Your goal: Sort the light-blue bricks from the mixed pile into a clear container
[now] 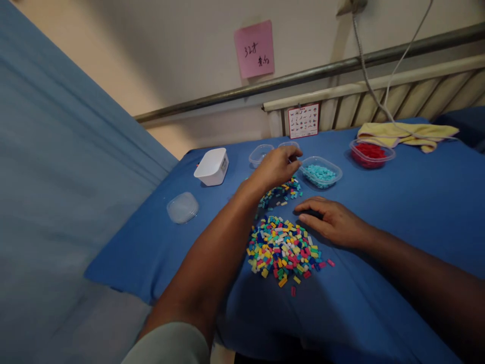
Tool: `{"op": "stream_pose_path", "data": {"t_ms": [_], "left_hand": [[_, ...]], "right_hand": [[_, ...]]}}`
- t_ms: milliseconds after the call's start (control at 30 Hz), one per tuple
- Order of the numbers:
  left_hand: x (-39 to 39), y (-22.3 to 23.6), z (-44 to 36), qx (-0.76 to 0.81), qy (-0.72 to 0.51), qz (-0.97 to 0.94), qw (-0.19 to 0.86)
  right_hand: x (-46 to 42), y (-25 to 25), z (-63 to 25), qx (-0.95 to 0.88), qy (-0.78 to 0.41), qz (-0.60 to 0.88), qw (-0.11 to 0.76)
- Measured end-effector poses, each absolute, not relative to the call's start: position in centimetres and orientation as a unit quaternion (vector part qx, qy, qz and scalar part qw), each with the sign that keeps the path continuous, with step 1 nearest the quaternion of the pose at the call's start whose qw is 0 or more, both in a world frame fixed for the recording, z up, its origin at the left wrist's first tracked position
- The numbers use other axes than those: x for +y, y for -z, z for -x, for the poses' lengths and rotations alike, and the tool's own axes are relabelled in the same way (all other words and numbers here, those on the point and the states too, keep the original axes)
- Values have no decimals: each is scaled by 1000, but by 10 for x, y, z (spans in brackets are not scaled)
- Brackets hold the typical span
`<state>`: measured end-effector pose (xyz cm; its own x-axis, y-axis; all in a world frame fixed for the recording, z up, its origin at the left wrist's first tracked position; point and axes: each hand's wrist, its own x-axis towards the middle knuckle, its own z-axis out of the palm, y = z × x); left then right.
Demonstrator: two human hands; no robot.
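Note:
My left hand (278,164) reaches over the middle of the table, beside the left rim of a clear plastic tub (338,175) of turquoise bricks (320,173). Its thumb and fingers are drawn together; whatever they hold is too small to make out. On the cloth rests my right hand (333,222), fingers loosely curved with a gap above the thumb, and nothing visible in it. Just below and left of it spreads a heap of small mixed-colour building bricks (282,247). A second pile of mostly blue and turquoise bricks (290,189) is partly hidden by my left forearm.
Behind my left hand are a clear tub (255,154) and another tub (290,145). A white box (210,169) and a clear lid (182,208) lie left. Red pieces (369,151) fill a tub at right, near a yellow cloth (405,134). A picture card (303,121) leans behind.

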<state>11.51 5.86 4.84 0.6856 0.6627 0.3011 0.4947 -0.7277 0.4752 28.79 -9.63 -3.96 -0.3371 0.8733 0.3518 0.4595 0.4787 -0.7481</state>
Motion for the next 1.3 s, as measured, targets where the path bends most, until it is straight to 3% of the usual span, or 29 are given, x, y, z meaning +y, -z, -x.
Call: {"op": "stream_pose_path", "data": {"t_ms": [233,367,1300], "left_hand": [[30,-57,-15,423,-42,-891,160],[17,-37,1,360,20,-921,147],[12,-24,-3,311,41,-946,78]], "right_hand": [[-95,43,-286,-778,-259,435,372],[-95,48,-286,-784,-247,435,367],[-98,44,-287,-794,-227,438,356]]}}
